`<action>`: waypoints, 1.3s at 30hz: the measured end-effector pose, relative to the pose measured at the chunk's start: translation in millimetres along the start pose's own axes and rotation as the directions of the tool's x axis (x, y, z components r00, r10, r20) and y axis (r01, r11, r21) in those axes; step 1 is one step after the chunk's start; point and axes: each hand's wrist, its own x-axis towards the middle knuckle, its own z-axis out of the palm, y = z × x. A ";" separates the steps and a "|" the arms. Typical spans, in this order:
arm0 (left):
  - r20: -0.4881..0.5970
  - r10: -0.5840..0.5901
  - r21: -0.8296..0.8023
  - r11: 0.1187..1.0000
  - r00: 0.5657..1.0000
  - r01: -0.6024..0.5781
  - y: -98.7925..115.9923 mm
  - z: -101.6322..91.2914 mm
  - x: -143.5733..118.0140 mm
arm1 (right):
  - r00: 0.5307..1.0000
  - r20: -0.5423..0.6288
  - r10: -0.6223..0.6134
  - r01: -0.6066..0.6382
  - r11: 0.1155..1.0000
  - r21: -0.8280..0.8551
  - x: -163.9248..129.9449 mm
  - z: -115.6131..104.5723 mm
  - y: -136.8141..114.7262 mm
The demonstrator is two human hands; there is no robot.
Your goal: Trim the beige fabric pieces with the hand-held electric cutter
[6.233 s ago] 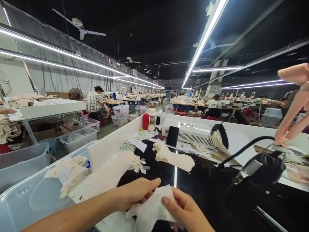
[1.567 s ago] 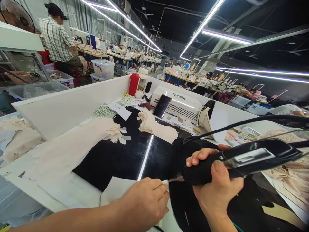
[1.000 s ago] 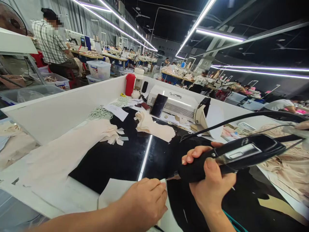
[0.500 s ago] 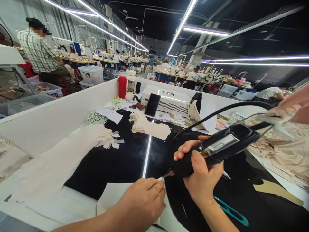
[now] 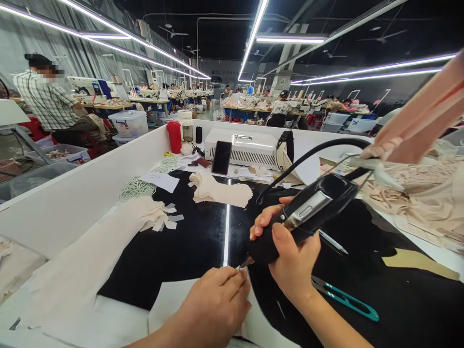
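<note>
My right hand [image 5: 295, 256] is wrapped around a black corded hand tool [image 5: 308, 208] with a silver switch plate. Its narrow copper-coloured tip [image 5: 247, 262] slants down to the left, close by my left fingertips. My left hand [image 5: 216, 302] is closed in a pinch over a white sheet [image 5: 168, 295] at the table's front. A small pale edge shows at those fingertips; what they grip is mostly hidden. To the right of my right wrist lie teal-handled thread snips [image 5: 353, 303] and a silver pen [image 5: 332, 241].
Stacked cream fabric pieces [image 5: 221, 189] and a longer cream stack [image 5: 97, 246] lie on the black tabletop [image 5: 192, 251]. Behind them stand a phone [image 5: 221, 158], a white vented box [image 5: 250, 145] and a red bottle [image 5: 174, 137]. Pink fabric [image 5: 416, 116] hangs by the tool's cable [image 5: 308, 154].
The camera view has shifted slightly, so the scene sits a little further left. The tool stays in my right hand, its tip still by my left fingertips. More of the snips and pen shows.
</note>
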 end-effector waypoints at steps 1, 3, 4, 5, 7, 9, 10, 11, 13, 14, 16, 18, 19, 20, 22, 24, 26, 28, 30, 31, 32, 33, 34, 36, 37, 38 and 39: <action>-0.012 0.000 -0.006 1.000 1.000 0.000 0.1 -1.1 0.6 | 1.000 -0.003 -0.002 0.002 1.000 -0.004 -0.5 0.5 0.6; -0.037 -0.001 -0.015 1.000 0.999 0.000 0.2 -3.7 2.3 | 1.000 -0.017 -0.008 0.007 1.000 -0.008 -0.7 1.2 1.8; -0.050 0.000 -0.018 1.000 0.999 -0.001 0.1 -4.9 3.3 | 1.000 -0.021 -0.009 0.009 1.000 -0.008 -0.5 1.4 2.4; -0.061 0.000 -0.020 1.000 0.998 -0.001 0.1 -6.0 4.4 | 1.000 -0.023 -0.011 0.011 1.000 -0.008 -0.2 1.4 2.9; -0.074 -0.001 -0.022 1.000 0.997 -0.001 -0.1 -7.4 6.2 | 1.000 -0.013 -0.013 0.013 1.000 -0.005 0.5 1.2 3.9; -0.087 0.000 -0.021 1.000 0.996 -0.002 -0.3 -7.8 7.3 | 1.000 0.000 -0.014 0.014 1.000 0.000 0.8 0.6 4.6; -0.090 0.001 -0.022 1.000 0.996 -0.003 -0.3 -7.6 7.5 | 1.000 0.005 -0.015 0.015 1.000 0.003 0.6 0.4 4.8; -0.094 0.001 -0.022 1.000 0.996 -0.003 -0.4 -7.3 7.6 | 1.000 0.009 -0.016 0.016 1.000 0.005 0.3 0.1 4.9; -0.102 0.000 -0.023 1.000 0.995 -0.002 -0.8 -6.2 7.1 | 1.000 0.011 -0.020 0.020 1.000 0.008 -1.0 0.0 5.1; -0.101 -0.001 -0.023 1.000 0.995 -0.001 -1.0 -5.7 6.7 | 1.000 0.012 -0.021 0.021 1.000 0.008 -1.6 0.1 5.3; -0.088 -0.003 -0.021 1.000 0.996 0.002 -1.5 -5.5 6.0 | 1.000 0.012 -0.021 0.021 1.000 0.010 -2.4 0.4 5.7; -0.061 -0.003 -0.021 1.000 0.998 0.002 -1.9 -6.9 6.0 | 1.000 0.015 -0.015 0.015 1.000 0.014 -1.7 0.5 5.9; -0.047 -0.006 -0.027 1.000 0.999 0.005 -2.1 -8.4 6.4 | 1.000 0.020 -0.012 0.012 1.000 0.014 -0.8 0.2 5.7; -0.033 -0.008 -0.035 0.999 0.999 0.007 -2.3 -10.3 7.1 | 1.000 0.025 -0.011 0.011 1.000 0.011 0.6 -0.2 5.0; -0.001 0.002 -0.048 0.999 1.000 -0.002 -3.8 -14.8 8.9 | 1.000 0.022 -0.020 0.020 1.000 -0.003 3.7 -2.0 1.6; 0.030 0.016 -0.040 0.999 0.999 -0.015 -7.6 -19.5 10.1 | 1.000 0.006 -0.031 0.031 0.999 -0.017 6.0 -4.8 -4.3; 0.063 0.022 -0.019 1.000 0.998 -0.021 -14.7 -24.2 9.1 | 1.000 -0.007 -0.024 0.024 0.999 -0.024 5.9 -8.8 -12.0; 0.103 0.009 -0.002 1.000 0.995 -0.009 -24.5 -29.8 5.5 | 1.000 -0.010 -0.002 0.001 1.000 -0.026 2.6 -13.9 -19.9; 0.140 0.005 0.023 1.000 0.990 -0.009 -34.5 -37.4 0.0 | 1.000 -0.009 0.019 -0.019 0.999 -0.026 -3.3 -19.4 -26.7; 0.152 0.007 0.039 0.999 0.988 -0.013 -38.5 -41.8 -2.7 | 1.000 -0.007 0.026 -0.026 0.999 -0.025 -6.9 -21.9 -29.5; 0.152 0.011 0.055 0.998 0.988 -0.020 -41.2 -46.4 -5.1 | 1.000 -0.006 0.030 -0.030 0.999 -0.020 -10.5 -24.1 -31.8; 0.143 0.014 0.067 0.997 0.990 -0.024 -42.2 -50.9 -6.8 | 0.999 -0.004 0.034 -0.034 0.999 -0.014 -14.1 -25.8 -33.7; 0.128 0.019 0.071 0.997 0.992 -0.028 -41.3 -54.9 -7.7 | 0.999 -0.003 0.036 -0.036 0.999 -0.006 -17.3 -27.0 -35.1; 0.097 0.027 0.046 0.998 0.995 -0.032 -34.1 -60.0 -7.2 | 0.999 0.001 0.038 -0.038 0.999 0.006 -22.3 -27.9 -36.8; 0.084 0.032 0.019 0.999 0.996 -0.033 -28.3 -60.8 -6.0 | 0.999 0.004 0.036 -0.036 0.999 0.007 -24.0 -27.8 -37.1; 0.073 0.041 -0.014 0.999 0.997 -0.040 -21.8 -60.2 -4.3 | 0.999 0.008 0.032 -0.032 0.999 0.005 -25.3 -27.4 -37.2; 0.064 0.050 -0.050 0.998 0.997 -0.047 -15.0 -58.3 -2.3 | 1.000 0.013 0.027 -0.027 1.000 0.000 -26.0 -27.0 -37.1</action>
